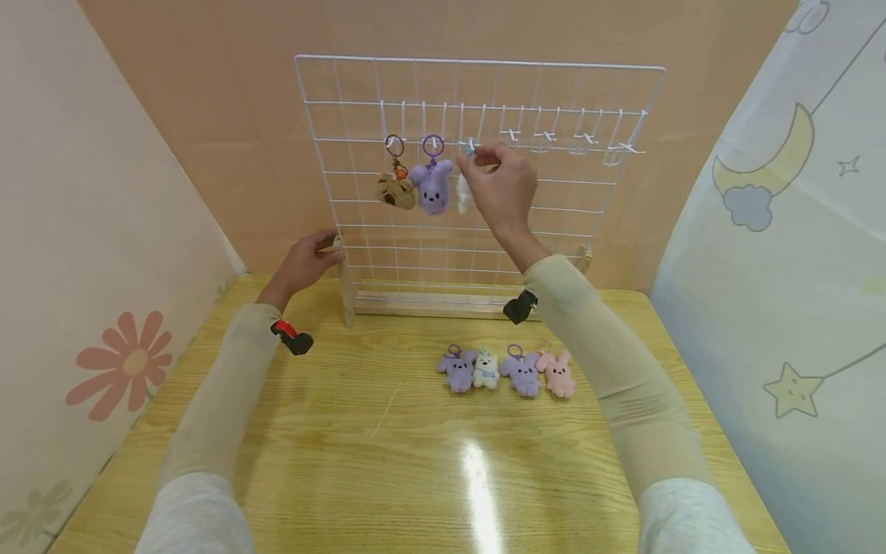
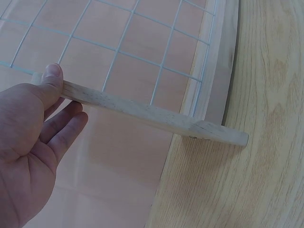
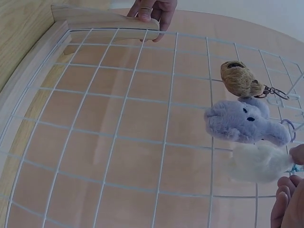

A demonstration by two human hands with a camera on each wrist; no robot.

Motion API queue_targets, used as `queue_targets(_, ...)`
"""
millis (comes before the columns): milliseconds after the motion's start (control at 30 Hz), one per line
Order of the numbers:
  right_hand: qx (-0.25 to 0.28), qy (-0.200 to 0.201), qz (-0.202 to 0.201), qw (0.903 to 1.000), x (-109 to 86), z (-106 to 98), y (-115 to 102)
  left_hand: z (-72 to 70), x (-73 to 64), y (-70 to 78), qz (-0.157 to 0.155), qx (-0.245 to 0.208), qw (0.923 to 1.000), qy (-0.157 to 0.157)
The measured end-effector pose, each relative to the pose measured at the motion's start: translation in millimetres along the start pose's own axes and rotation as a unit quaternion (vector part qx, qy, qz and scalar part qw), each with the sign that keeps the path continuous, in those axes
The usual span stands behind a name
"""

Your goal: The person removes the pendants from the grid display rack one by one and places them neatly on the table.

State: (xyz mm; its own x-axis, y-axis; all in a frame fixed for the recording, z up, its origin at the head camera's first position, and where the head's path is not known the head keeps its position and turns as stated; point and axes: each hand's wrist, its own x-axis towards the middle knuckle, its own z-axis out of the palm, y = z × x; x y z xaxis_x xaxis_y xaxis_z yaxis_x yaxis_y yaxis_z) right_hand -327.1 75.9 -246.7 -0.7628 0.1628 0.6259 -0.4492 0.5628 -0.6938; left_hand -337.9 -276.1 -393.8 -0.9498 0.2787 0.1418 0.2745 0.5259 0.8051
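My right hand (image 1: 505, 185) pinches the light-blue ring of a white plush keychain (image 3: 259, 164) at a hook of the white wire grid rack (image 1: 477, 61). In the head view the hand covers most of that plush. To its left hang a purple plush keychain (image 1: 434, 191) and a brown plush keychain (image 1: 395, 191), each by its ring on a hook. My left hand (image 1: 308, 263) grips the top of the rack's left wooden upright (image 2: 137, 111), with the thumb on one side and fingers on the other.
Several bare hooks (image 1: 549, 137) line the rack to the right. On the table (image 1: 332, 446) before the rack lie two purple plush keychains (image 1: 524, 375), a white one with a blue bow (image 1: 486, 371) and a pink one (image 1: 559, 375). Patterned cloth walls (image 1: 782, 292) stand at both sides.
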Motion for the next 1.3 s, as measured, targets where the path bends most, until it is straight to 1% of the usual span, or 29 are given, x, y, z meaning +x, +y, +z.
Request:
queue_targets(333, 0.003, 0.004, -0.013, 0.9999, 2.6, 1.6, 0.6, 1.1, 1.0, -1.8, 0.002, -0.005, 1.0000, -0.001)
queue_targets(600, 0.016, 0.003, 0.001, 0.9999, 3.1, 0.4, -0.2, 1.5, 1.9, -1.8, -0.001, -0.007, 1.0000, -0.001)
queue_targets(833, 0.020, -0.003, -0.004, 0.9998, 1.6, -0.9, -0.1, 2.1, 1.6, -0.9, -0.001, -0.012, 0.9999, 0.001)
queue_targets(1100, 0.046, -0.009, 0.011, 0.9988, 0.0, -2.4, -1.6, 2.4, 2.1, 0.0, -0.004, -0.002, 1.0000, 0.000)
queue_targets(1300, 0.063, -0.013, 0.019, 0.9977, -3.0, -5.8, -3.7, 1.4, 1.9, 1.1, -0.002, -0.003, 1.0000, -0.001)
